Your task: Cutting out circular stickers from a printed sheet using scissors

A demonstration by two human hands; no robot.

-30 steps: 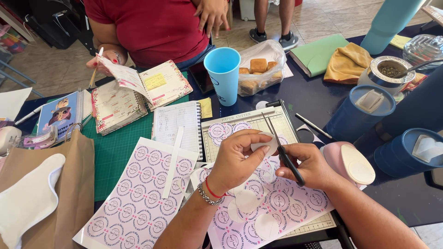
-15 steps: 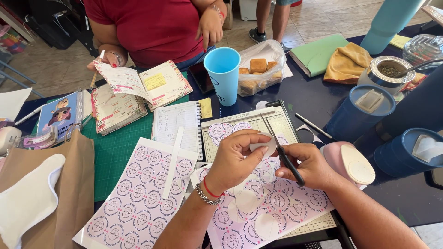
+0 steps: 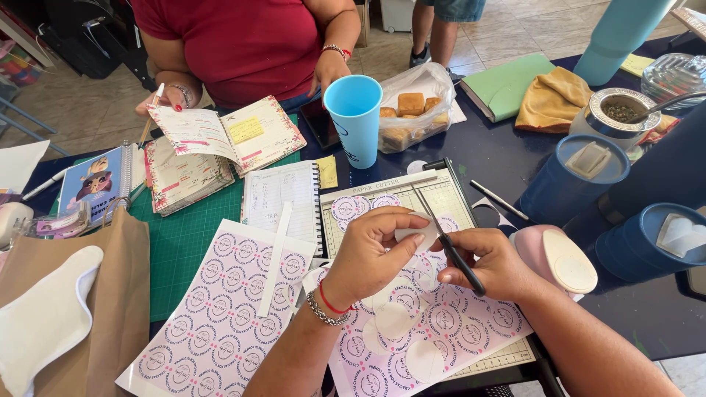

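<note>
With your left hand [image 3: 371, 254] pinching the small round paper sticker [image 3: 415, 234] and your right hand [image 3: 489, 261] gripping the scissors [image 3: 448, 242] above the pink sticker sheet [image 3: 441, 331], turn the paper, not the blades, for a clean edge.

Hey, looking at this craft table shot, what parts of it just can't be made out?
Head view only:
- The paper disc in the left hand: fingers cover most of it, its face turned away.
- The scissors in the right hand: handles hidden inside the grip.
- The paper cutter: mostly buried under the sticker sheet.
- The paper bag: cut off by the bottom edge.
</note>
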